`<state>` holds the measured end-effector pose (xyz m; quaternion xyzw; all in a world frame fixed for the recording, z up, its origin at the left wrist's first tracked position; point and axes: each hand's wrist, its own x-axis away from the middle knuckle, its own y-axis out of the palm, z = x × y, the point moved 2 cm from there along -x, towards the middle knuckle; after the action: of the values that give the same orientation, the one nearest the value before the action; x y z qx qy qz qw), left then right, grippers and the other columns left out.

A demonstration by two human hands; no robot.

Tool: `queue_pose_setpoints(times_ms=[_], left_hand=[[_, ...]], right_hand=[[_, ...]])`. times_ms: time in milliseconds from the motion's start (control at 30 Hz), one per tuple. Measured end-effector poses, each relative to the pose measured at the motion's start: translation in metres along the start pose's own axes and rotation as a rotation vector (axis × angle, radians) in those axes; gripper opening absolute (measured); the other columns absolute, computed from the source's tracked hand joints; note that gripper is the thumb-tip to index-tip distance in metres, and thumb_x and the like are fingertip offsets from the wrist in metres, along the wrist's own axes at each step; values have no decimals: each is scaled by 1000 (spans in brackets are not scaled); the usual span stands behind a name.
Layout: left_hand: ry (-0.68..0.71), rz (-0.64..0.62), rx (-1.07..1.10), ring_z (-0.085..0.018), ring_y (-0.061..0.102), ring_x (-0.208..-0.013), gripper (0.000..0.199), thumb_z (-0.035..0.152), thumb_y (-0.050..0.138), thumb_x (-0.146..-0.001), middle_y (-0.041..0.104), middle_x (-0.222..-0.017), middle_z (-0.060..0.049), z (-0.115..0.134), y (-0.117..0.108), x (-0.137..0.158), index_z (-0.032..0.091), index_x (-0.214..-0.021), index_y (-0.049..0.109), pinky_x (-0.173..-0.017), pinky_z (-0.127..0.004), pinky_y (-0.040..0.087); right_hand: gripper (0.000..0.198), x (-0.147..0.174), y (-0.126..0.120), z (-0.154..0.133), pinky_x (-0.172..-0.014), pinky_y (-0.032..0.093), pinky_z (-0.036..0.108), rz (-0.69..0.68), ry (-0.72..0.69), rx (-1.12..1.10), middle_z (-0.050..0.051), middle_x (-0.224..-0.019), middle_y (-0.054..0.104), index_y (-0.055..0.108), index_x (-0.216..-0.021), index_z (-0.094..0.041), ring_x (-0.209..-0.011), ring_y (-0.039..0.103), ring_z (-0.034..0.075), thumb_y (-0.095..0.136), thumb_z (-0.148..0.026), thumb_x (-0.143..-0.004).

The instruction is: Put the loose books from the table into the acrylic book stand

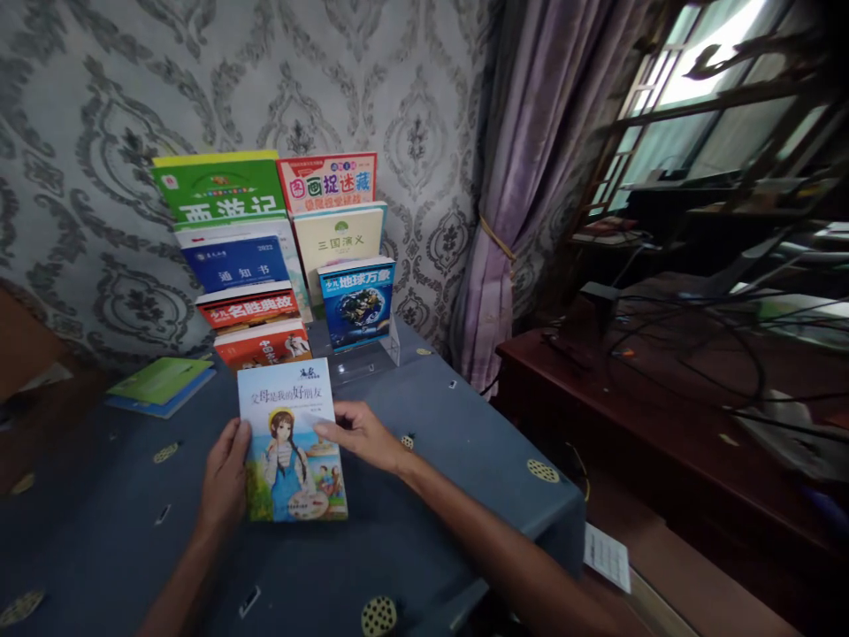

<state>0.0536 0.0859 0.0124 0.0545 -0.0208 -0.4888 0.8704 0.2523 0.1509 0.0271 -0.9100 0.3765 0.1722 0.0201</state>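
Between my two hands a paperback book is held up, its cover facing me and showing a girl with braids and a yellow hat. My left hand grips its left edge, and my right hand pinches its right edge with the thumb on the cover. Just behind it stands a clear stepped book rack. Its left column carries several books, among them a red book, a blue booklet and a green book. On the right are a blue earth book, a cream book and a red-bordered book.
A dark blue cloth with pineapple prints covers the table. Green and blue booklets lie flat at the left. Patterned wallpaper and a tied purple curtain are behind. To the right is a dark red cabinet with tangled cables.
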Motion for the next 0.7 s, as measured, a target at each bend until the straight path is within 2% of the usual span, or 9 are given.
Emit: queue_pose_setpoints(times_ms=[67, 100, 200, 300, 433, 500, 567, 633, 700], left_hand=[[-30, 60, 58, -22, 68, -75, 71, 73, 77, -56, 72, -84, -2, 1, 1, 5, 19, -101, 62, -63, -29, 55], [-34, 34, 37, -21, 67, -74, 71, 73, 76, -57, 71, -83, -2, 3, 0, 7, 19, -100, 61, -62, -29, 55], [-29, -157, -159, -19, 64, -66, 59, 71, 69, -69, 69, -75, -1, 10, -7, 13, 17, -92, 61, -58, -27, 52], [-52, -288, -337, -17, 59, -60, 55, 72, 63, -74, 65, -68, 0, 13, -20, 11, 17, -83, 60, -54, -25, 49], [-104, -427, -492, -17, 58, -57, 58, 76, 60, -70, 63, -64, 0, 4, -33, -3, 18, -76, 58, -53, -26, 46], [-42, -481, -626, -19, 58, -59, 57, 75, 55, -72, 63, -64, -1, -2, -37, -11, 18, -74, 60, -54, -28, 46], [89, -485, -795, -21, 61, -65, 54, 70, 48, -79, 67, -71, -3, -7, -40, -16, 18, -80, 64, -60, -30, 48], [208, -444, -951, -24, 65, -76, 51, 62, 41, -86, 70, -83, -5, -12, -42, -16, 19, -96, 67, -71, -33, 49], [288, -400, -1074, -26, 66, -90, 47, 53, 37, -91, 71, -99, -7, -17, -43, -12, 20, -112, 64, -82, -36, 48]], right_hand=[[51, 1, 9, -3, -86, 53, 37, -17, 18, -52, 5, -96, 74, 73, -103, -17, -85, 67, 18, 71, -60, -78], [51, 1, 13, -5, -84, 53, 36, -16, 28, -65, 5, -94, 74, 73, -103, -17, -84, 66, 17, 71, -61, -77], [50, -1, 14, -5, -71, 52, 29, 95, 42, -66, 2, -82, 70, 71, -92, -17, -74, 62, 14, 70, -64, -77], [50, -1, 7, 8, -56, 43, 21, 249, 79, -85, -3, -64, 59, 63, -72, -17, -58, 52, 9, 69, -66, -76], [52, 2, 1, 41, -43, 37, 20, 149, 257, -108, -6, -54, 53, 58, -69, -17, -45, 43, 7, 71, -67, -72], [44, 4, -1, 53, -42, 38, 20, 85, 319, 28, -5, -57, 56, 61, -75, -17, -45, 45, 8, 72, -60, -75], [29, 5, -4, 58, -45, 39, 21, 66, 339, 262, -4, -61, 59, 64, -80, -17, -49, 49, 9, 69, -45, -81], [13, 5, -6, 56, -53, 41, 22, 58, 325, 537, -3, -66, 62, 67, -83, -17, -56, 53, 10, 64, -30, -85], [9, 4, -5, 50, -63, 43, 24, 44, 296, 798, 0, -75, 66, 70, -88, -18, -67, 58, 13, 62, -22, -86]])
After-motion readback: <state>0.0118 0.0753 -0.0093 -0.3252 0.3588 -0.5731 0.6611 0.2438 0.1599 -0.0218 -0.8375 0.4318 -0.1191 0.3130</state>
